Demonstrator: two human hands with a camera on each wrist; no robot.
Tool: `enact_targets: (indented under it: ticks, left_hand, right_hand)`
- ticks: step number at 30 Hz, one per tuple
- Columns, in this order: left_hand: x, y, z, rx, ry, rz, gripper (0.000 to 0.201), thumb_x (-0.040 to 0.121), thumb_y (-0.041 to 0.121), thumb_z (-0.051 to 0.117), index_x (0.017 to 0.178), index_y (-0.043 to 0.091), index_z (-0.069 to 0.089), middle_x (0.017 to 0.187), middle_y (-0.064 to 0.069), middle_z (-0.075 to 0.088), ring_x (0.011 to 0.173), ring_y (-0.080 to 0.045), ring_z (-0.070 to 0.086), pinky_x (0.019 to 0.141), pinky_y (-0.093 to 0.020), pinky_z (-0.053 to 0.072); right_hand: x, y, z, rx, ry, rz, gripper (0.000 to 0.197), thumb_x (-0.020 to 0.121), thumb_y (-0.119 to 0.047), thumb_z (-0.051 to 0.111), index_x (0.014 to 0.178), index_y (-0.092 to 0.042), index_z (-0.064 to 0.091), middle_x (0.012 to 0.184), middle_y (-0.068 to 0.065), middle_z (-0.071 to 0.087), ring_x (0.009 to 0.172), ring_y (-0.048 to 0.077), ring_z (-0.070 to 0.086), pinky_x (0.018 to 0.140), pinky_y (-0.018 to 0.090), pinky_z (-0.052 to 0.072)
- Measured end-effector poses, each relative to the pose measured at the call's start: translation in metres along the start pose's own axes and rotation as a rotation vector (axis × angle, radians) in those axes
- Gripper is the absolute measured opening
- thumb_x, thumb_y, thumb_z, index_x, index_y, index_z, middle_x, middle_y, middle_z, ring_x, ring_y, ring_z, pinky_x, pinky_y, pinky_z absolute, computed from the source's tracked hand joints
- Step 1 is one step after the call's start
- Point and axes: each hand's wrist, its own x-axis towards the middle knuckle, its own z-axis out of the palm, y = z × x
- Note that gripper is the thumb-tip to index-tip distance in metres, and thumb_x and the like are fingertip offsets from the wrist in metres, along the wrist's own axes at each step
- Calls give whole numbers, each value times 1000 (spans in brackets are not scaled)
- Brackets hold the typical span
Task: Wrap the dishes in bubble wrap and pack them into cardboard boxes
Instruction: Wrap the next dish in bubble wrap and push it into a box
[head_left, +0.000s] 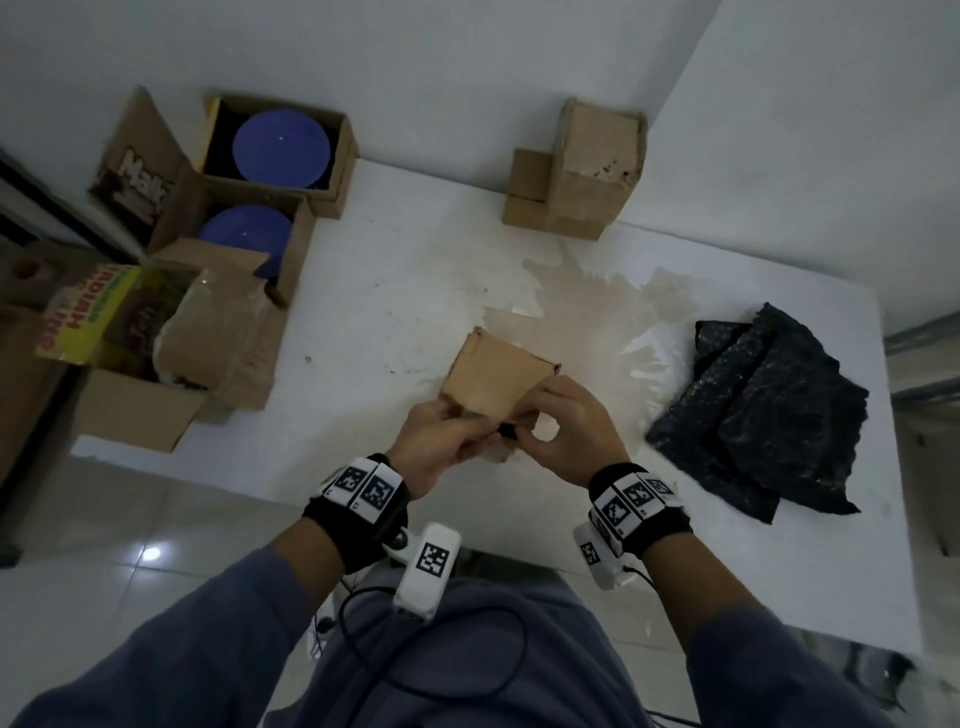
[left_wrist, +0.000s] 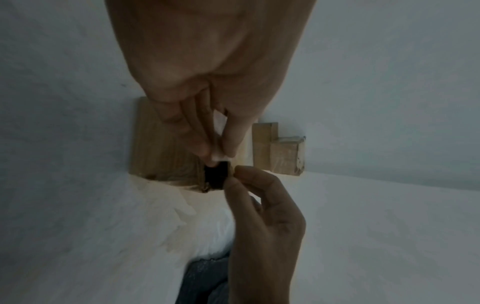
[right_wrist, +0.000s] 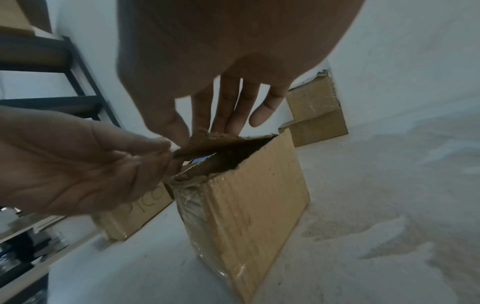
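The small box (head_left: 496, 378) stands on the table (head_left: 395, 291) near its near edge. The left hand (head_left: 441, 441) pinches its top flap (right_wrist: 207, 142), and the right hand (head_left: 563, 434) pinches the same flap from the right. Black bubble wrap (head_left: 774, 415) lies to the right; boxes with blue plates (head_left: 280, 143) sit far left.

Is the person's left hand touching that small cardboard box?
Touching. In the right wrist view, the left hand pinches the top flap of the small cardboard box.
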Motion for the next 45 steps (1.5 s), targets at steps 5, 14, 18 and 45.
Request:
enact_targets:
  ticks: [5,14,18,45]
  left_hand:
    - [-2,-30,-2,-139,197,-17,37,78,9,82,110,5,64,95,-15,72,83,-21,67,70,-26,55]
    - [10,-65,15,-326,410,110,34,84,1,74,107,11,51,94,-16,67,81,-20,65,80,-30,56]
    - [14,-70,19,-371,400,136,35,87,0,69,113,9,47,95,-16,66,79,-18,66,75,-26,58]
    - [24,-77,31,201,492,222,32,90,-9,41,98,9,66,98,-9,72,95,-23,69,92,-36,55]
  right_hand:
    - [7,6,-2,15,-13,-29,23,71,-23,74,93,-16,71,103,-2,64,96,18,60,82,39,47]
    - [13,19,12,-123,-219,61,63,71,-46,70,129,-27,55,152,7,30,141,28,27,118,54,10]
    - [11,25,20,-87,-246,105,67,72,-59,63,132,-31,52,153,8,26,142,28,25,115,54,20]
    - [4,32,37,-112,-116,30,62,73,-46,68,128,-20,58,152,16,33,142,35,26,111,53,31]
